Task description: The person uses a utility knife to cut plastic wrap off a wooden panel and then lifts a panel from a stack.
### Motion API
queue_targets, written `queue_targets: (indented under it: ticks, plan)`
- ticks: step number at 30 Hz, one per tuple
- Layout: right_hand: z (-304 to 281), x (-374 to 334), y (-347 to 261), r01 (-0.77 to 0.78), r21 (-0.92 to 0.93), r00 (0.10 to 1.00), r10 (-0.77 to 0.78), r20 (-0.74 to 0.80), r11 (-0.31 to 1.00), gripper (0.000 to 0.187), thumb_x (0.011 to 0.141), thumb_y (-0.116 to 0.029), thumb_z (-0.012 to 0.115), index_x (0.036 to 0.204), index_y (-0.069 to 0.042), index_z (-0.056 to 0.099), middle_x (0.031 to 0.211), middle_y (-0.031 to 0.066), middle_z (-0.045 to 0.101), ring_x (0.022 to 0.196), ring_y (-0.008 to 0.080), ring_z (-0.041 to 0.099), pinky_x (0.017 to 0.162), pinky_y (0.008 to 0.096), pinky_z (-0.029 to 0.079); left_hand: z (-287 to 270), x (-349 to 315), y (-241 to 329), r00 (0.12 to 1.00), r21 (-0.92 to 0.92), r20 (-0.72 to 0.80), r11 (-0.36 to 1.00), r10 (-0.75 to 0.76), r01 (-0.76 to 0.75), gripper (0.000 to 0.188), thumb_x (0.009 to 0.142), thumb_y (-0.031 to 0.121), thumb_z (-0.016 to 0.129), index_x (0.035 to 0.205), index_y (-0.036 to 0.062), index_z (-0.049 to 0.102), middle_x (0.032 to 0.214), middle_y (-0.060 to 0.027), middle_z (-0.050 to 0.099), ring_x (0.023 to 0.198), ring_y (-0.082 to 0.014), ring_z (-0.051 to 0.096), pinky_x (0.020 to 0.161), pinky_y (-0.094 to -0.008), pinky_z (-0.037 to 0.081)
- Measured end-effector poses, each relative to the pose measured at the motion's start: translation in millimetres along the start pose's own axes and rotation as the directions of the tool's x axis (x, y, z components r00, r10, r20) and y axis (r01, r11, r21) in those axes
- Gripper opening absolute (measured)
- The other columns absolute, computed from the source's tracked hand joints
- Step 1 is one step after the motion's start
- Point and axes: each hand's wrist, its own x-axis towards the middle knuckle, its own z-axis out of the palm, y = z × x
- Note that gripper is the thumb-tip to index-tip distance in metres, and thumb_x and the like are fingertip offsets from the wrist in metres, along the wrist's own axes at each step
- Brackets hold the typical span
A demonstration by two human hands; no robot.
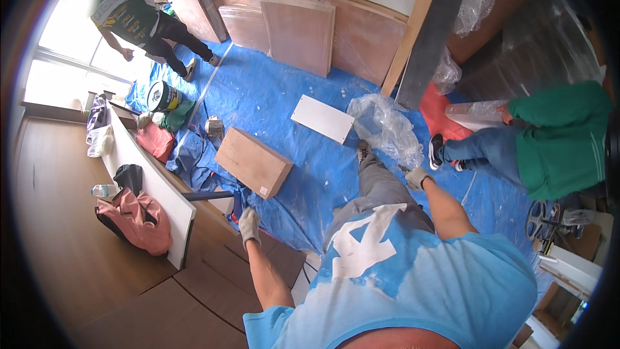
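Observation:
My left hand [249, 225], in a pale work glove, is beside the brown cabinet panels at lower left. Its fingers look curled, and a small dark-blue and red shape shows just past them. Out to the right, my right hand [417, 178], gloved too, is closed, with a small dark thing poking from its fingers that is too small to name. Clear plastic wrap [387, 128] lies crumpled just beyond it. A white board [322, 119] rests on the blue tarp [265, 97] by my foot. Left of that lies a wooden box [254, 160].
A co-worker in green [562, 142] bends at right, one hand on a wrapped panel [476, 115]. Another person [132, 10] stands far left, near a black bucket [163, 97]. Wrapped panels [298, 33] lean along the far counter. A pink bag [134, 222] lies on the left cabinet.

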Motion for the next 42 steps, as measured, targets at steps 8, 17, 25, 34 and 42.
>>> queue_targets:
  ticks: [8, 17, 25, 34, 42]
  plan:
    - [-60, 86, -12, -0.199, 0.07, 0.979, 0.202, -0.037, 0.977, 0.034, 0.088, -0.028, 0.066, 0.107, -0.002, 0.078, 0.105, 0.0237, 0.076, 0.099, 0.036, 0.075, 0.082, 0.0478, 0.058, 206, 35, 81, 0.953, 0.096, 0.287, 0.993, -0.099, 0.074, 0.034, 0.097, 0.019, 0.067, 0.125, -0.0004, 0.07, 0.09, -0.0063, 0.071, 0.073, -0.0158, 0.069, 0.062, -0.0292, 0.056]
    - [-172, 199, -221, 0.202, -0.052, 0.979, -0.201, 0.02, 0.978, 0.02, 0.087, -0.015, 0.064, 0.101, -0.003, 0.071, 0.083, 0.0178, 0.074, 0.068, 0.0265, 0.074, 0.06, 0.042, 0.057, 137, -5, -29, 0.835, 0.689, 0.218, 0.686, -0.505, 0.235, 0.018, 0.091, 0.023, 0.064, 0.1, 0.0092, 0.072, 0.084, -0.0095, 0.072, 0.065, -0.0235, 0.068, 0.054, -0.0389, 0.054]
    - [-194, 235, -460, 0.587, -0.224, 0.759, -0.625, -0.18, 0.778, 0.014, 0.087, -0.016, 0.064, 0.096, -0.005, 0.065, 0.078, 0.0112, 0.07, 0.057, 0.0215, 0.066, 0.055, 0.0389, 0.053, 46, 193, 21, 0.922, 0.709, 0.356, 0.687, -0.153, -0.16, 0.016, 0.083, 0.019, 0.063, 0.093, 0.0112, 0.074, 0.089, -0.0149, 0.077, 0.074, -0.0273, 0.075, 0.063, -0.0437, 0.059]
    - [-221, 293, -652, 0.354, 0.335, 0.918, -0.393, 0.054, 0.873, 0.008, 0.088, -0.01, 0.063, 0.096, -0.007, 0.06, 0.07, 0.0058, 0.061, 0.051, 0.0164, 0.057, 0.045, 0.0323, 0.044, 28, 416, 294, 0.992, -0.055, -0.102, 0.996, -0.079, 0.074, 0.046, 0.098, 0.024, 0.069, 0.139, 0.0044, 0.064, 0.09, -0.0032, 0.071, 0.068, -0.0115, 0.062, 0.057, -0.0254, 0.045]
    - [-342, 406, -822, 0.544, 0.261, 0.832, -0.472, -0.291, 0.798, 0.025, 0.098, -0.029, 0.062, 0.115, -0.01, 0.066, 0.085, 0.0113, 0.07, 0.07, 0.0286, 0.067, 0.065, 0.0419, 0.052, 43, 440, 262, 0.983, 0.507, 0.104, 0.858, -0.15, 0.078, 0.039, 0.098, 0.034, 0.068, 0.124, 0.0057, 0.07, 0.085, -0.0032, 0.071, 0.071, -0.0151, 0.066, 0.059, -0.0304, 0.049]
